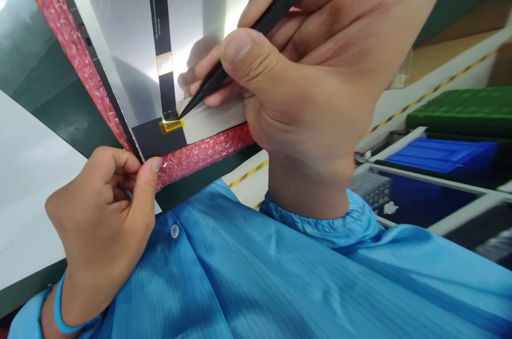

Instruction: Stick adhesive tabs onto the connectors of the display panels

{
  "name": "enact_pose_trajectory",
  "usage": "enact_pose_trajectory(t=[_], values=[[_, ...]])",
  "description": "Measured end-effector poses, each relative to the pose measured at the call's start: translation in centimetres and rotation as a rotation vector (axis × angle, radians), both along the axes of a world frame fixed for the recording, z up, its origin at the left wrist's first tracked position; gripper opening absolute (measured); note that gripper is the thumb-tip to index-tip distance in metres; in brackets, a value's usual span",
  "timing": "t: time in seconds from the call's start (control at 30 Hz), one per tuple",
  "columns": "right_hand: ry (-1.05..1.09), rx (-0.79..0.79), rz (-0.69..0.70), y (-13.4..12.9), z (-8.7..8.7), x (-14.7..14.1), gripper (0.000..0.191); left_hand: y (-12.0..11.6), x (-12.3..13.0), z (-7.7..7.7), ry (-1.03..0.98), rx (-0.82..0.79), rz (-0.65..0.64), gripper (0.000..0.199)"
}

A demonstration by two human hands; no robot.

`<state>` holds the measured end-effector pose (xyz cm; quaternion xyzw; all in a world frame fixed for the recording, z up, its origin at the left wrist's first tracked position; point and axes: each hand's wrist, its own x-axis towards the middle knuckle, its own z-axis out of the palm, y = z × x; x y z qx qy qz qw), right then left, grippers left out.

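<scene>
A metal-backed display panel (128,40) lies at the top left, its lower edge toward me. My left hand (108,211) pinches its near left corner between thumb and bent index finger. In my right hand (304,67) is a slim black pointed tool (276,6), held like a pen; whether it is tweezers or a spudger I cannot tell. Its tip touches or nearly touches the end of a black flex cable (160,14), beside a small piece of yellow tape (173,125). That tape sits by a black patch (156,142) on the panel.
Pink bubble wrap (204,155) lies under the panel, on a dark green surface (52,88). White sheet material (32,184) is at the left. To the right, beyond my blue sleeve, are a blue bin (440,153), a green container (464,112) and yellow-black striped tape (432,91).
</scene>
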<state>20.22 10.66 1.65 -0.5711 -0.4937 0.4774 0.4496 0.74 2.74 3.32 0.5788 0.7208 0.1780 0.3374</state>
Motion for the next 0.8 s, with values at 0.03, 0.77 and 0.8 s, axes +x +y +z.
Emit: enact_pose_trajectory(t=[0.03, 0.77, 0.8], values=[[0.003, 0.001, 0.005, 0.0, 0.0, 0.0, 0.024, 0.0, 0.0, 0.0, 0.007, -0.005, 0.003, 0.026], [0.046, 0.054, -0.165, -0.8, -0.1, -0.9, 0.02, -1.4, 1.9, -1.0, 0.314, 0.324, -0.38, 0.058], [0.064, 0.078, -0.165, -0.7, -0.3, -0.9, 0.02, -1.4, 2.0, -1.1, 0.315, 0.312, -0.37, 0.059]])
